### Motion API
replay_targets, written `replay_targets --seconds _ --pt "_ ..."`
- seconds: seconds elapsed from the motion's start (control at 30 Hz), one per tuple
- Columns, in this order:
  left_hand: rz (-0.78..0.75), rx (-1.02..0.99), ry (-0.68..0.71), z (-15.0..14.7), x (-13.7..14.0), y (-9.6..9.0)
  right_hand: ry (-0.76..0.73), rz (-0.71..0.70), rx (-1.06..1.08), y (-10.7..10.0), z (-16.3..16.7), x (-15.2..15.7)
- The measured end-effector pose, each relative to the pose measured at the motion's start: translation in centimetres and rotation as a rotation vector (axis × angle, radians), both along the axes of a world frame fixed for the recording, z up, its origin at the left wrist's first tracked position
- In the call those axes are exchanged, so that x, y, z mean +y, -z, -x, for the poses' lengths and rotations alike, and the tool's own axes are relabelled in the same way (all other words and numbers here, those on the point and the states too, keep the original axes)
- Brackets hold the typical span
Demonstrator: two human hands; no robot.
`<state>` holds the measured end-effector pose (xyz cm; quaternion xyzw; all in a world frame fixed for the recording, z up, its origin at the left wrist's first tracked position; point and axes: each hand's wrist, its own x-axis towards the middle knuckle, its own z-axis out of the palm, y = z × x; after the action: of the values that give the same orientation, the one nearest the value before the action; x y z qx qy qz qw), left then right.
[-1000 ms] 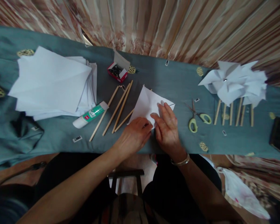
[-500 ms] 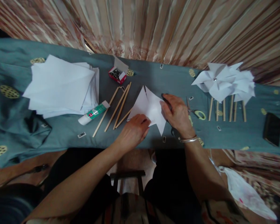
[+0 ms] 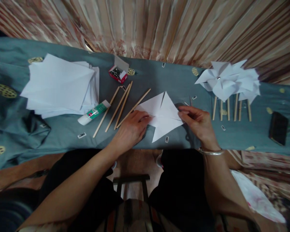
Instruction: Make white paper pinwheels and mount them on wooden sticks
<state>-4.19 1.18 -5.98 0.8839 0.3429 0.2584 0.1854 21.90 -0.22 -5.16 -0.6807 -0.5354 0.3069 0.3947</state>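
Observation:
Between my hands a white square of paper (image 3: 169, 119) lies on the cloth, with slits cut inward from its corners, one showing at the top and another at the right. My left hand (image 3: 132, 127) grips its left side, fingers curled over the edge. At the right corner, the thumb and fingertips of my right hand (image 3: 199, 124) pinch the paper. Beside my left hand lie several wooden sticks (image 3: 117, 108). Scissors are mostly hidden behind my right hand, only the blade tips (image 3: 188, 102) showing.
Left lies a stack of white paper (image 3: 60, 83), with a glue tube (image 3: 94, 112) beside it. Behind the sticks stands an open red box of small metal pieces (image 3: 118, 74). Right are paper pinwheels (image 3: 222, 79) on sticks and a dark flat object (image 3: 278, 128). A curtain (image 3: 154, 29) hangs behind.
The paper has been turned and spread flatter, so a slit now shows on its right. My right hand has moved right and down to the corner, covering most of the scissors.

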Motion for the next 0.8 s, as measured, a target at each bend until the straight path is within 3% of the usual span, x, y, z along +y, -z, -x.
replay_targets --seconds 0.13,0.23,0.37,0.5,0.8 --pt "-0.032 -0.007 -0.024 -0.1 0.3 0.0 -0.053 0.149 0.023 -0.4 -0.3 -2.8" --pt "-0.095 -0.015 -0.058 -0.3 -0.5 -0.4 -0.078 0.185 -0.162 -0.6 0.0 -4.7" --pt "-0.162 0.007 0.055 -0.9 -2.6 -1.1 -0.082 0.028 -0.483 -1.4 0.8 -5.7" --pt "-0.153 0.134 0.155 -1.8 -3.8 -0.9 -0.201 -0.182 -0.524 -1.8 1.5 -5.7" --pt "-0.179 0.239 0.179 -1.8 -4.1 -0.5 -0.361 -0.190 -0.497 -1.1 2.9 -5.4"
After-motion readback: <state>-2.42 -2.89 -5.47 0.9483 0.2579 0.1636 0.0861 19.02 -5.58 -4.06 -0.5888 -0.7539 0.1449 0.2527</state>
